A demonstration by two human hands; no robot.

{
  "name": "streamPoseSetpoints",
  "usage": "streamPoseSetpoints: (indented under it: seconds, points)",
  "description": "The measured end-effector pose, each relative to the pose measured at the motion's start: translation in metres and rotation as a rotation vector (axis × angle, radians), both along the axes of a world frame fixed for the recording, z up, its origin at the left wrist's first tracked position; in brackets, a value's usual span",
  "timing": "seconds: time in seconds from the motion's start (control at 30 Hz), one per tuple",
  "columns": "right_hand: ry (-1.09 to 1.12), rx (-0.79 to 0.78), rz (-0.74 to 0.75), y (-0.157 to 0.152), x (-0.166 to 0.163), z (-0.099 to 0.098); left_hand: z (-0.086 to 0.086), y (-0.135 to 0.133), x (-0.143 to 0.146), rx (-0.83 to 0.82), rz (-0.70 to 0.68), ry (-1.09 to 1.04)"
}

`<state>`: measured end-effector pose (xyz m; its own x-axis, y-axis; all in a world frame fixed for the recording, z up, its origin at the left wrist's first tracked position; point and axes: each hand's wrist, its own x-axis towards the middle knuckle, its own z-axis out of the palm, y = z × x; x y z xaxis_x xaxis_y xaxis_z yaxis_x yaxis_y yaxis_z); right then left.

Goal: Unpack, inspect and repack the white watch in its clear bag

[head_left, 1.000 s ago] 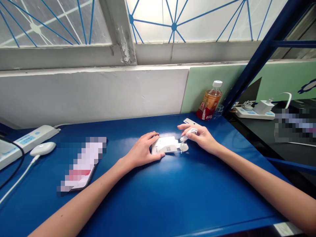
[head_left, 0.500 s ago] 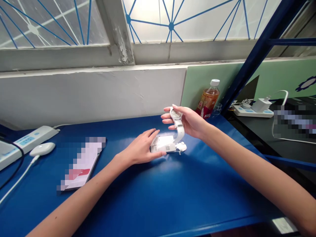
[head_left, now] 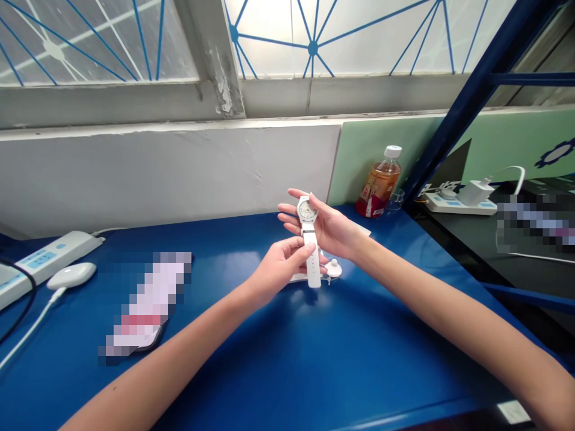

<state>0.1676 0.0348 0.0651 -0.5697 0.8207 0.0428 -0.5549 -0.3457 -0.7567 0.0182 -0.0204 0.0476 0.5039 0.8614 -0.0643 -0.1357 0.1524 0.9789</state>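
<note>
A white wristwatch with a round dial is held up above the blue desk, its perforated strap hanging down. My right hand supports the watch at its case, palm up, thumb on the case edge and the other fingers reaching out behind it. My left hand pinches the strap below the case between thumb and fingers. Behind and below the hands lies a small round white item beside a pale flat piece, mostly hidden by the left hand and strap.
A phone with a blurred screen lies on the desk at left. Beyond it are a white charger puck with cable and a power strip. A drink bottle stands by the wall, near a blue metal post.
My left hand has left the clear packet on the desk and taken hold of the strap. My right hand has shifted slightly left with the watch, whose strap now hangs straighter.
</note>
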Motion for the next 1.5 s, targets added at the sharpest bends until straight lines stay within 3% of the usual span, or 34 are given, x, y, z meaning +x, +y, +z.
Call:
streamPoseSetpoints:
  seconds: [0.13,0.23,0.63,0.97,1.5]
  points:
    - [-0.021,-0.002,0.042,0.0,0.001,-0.002,-0.004,-0.002,0.001,-0.209,-0.045,-0.14]
    - [-0.052,-0.024,0.1,0.001,0.004,-0.003,-0.008,-0.003,0.004,-0.265,-0.085,-0.209]
    - [-0.096,-0.026,0.28,0.002,0.011,-0.006,-0.012,-0.008,0.009,-0.346,-0.099,-0.249]
    - [-0.069,0.0,0.258,0.005,0.014,-0.007,-0.006,-0.009,0.008,-0.39,-0.143,-0.245]
    - [-0.068,-0.024,0.31,0.01,0.019,-0.004,-0.003,-0.009,0.011,-0.46,-0.038,-0.206]
